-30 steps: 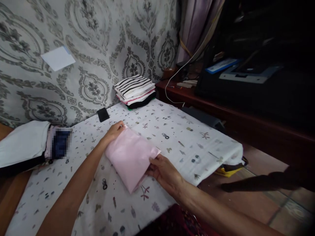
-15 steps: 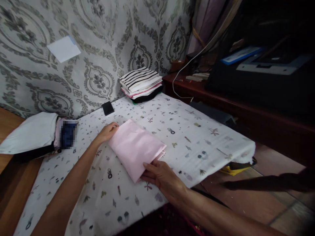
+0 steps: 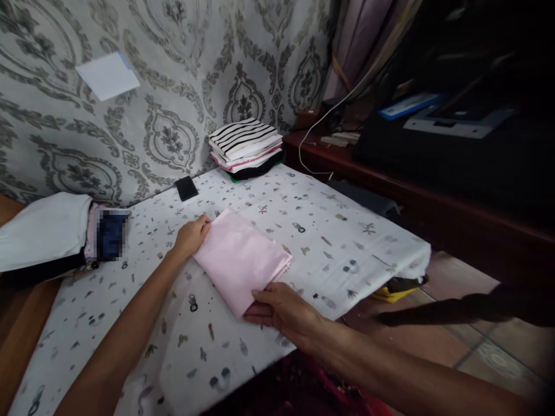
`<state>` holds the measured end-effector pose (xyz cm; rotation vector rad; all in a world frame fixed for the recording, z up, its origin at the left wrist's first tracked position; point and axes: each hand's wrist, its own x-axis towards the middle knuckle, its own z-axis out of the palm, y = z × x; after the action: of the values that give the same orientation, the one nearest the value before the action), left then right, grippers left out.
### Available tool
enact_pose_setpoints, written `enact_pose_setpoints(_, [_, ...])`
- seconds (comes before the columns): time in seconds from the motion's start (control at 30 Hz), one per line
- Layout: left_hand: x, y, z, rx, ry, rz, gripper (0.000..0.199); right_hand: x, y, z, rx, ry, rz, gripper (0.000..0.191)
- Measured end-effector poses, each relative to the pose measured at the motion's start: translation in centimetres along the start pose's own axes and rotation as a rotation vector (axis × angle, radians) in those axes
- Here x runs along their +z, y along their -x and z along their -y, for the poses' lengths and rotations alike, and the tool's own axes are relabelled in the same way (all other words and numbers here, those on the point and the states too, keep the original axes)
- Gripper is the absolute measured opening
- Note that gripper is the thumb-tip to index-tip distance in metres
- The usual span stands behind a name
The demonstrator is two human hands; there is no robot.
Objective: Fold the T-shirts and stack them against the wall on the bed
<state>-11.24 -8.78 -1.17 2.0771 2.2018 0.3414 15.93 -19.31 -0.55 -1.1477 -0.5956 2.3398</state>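
Note:
A pale pink garment [image 3: 243, 260], folded into a flat rectangle, lies on the patterned white sheet [image 3: 329, 231]. My left hand [image 3: 193, 236] grips its far left edge, fingers curled at the fold. At the near right edge, my right hand [image 3: 281, 309] pinches the cloth, thumb on top and the other fingers partly under it. What kind of garment it is cannot be told from the folded shape.
Folded clothes [image 3: 245, 147], a striped one on top, are stacked by the wall. A black phone [image 3: 186, 188] lies left of them. More clothes [image 3: 47, 231] sit at the left edge. A dark red wooden desk [image 3: 390, 199] with a white cable [image 3: 312, 130] borders the right.
The view has shifted slightly, moving the surroundings a little to the left. Both hands keep their hold on the pink garment, whose layers at the right corner lie a little closer together.

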Motion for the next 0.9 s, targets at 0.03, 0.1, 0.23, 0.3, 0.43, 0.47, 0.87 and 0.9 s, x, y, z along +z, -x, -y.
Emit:
enact_pose_setpoints(0.03, [-0.1, 0.1, -0.1, -0.014, -0.023, 0.0, 0.023, -0.1, 0.2, 0.0, 0.002, 0.019, 0.024, 0.01])
enact_pose_setpoints(0.1, [-0.5, 0.7, -0.5, -0.041, -0.093, -0.031, 0.026, -0.7, 0.6, 0.3, -0.011, 0.099, 0.064, 0.013])
enact_pose_setpoints(0.23, [-1.2, 2.6, -2.8, 0.088, -0.144, -0.183, 0.03, -3.6, 1.5, 2.1, -0.251, 0.517, -0.014, 0.02])
enact_pose_setpoints(0.3, [-1.3, 3.8, -4.7, 0.225, -0.054, -0.183, 0.028, -5.4, 1.5, 3.5, -0.505, 0.809, -0.198, 0.013])
enact_pose_setpoints(0.43, [-0.1, 5.8, -9.2, 0.464, 0.126, -0.055, 0.025, -7.6, 0.7, 5.7, -0.733, 1.218, -0.526, 0.014])
enact_pose_setpoints(0.47, [0.4, 6.2, -10.1, 0.511, 0.146, -0.033, 0.025, -7.7, 0.3, 6.0, -0.72, 1.277, -0.554, 0.016])
enact_pose_setpoints(0.87, [3.4, 7.6, -11.0, 0.674, 0.113, 0.001, 0.042, -8.3, -1.0, 5.9, -0.796, 1.434, -0.531, 0.015])
enact_pose_setpoints(0.9, [3.4, 7.6, -11.0, 0.674, 0.097, 0.017, 0.044, -8.6, -1.0, 6.0, -0.803, 1.449, -0.519, 0.016])
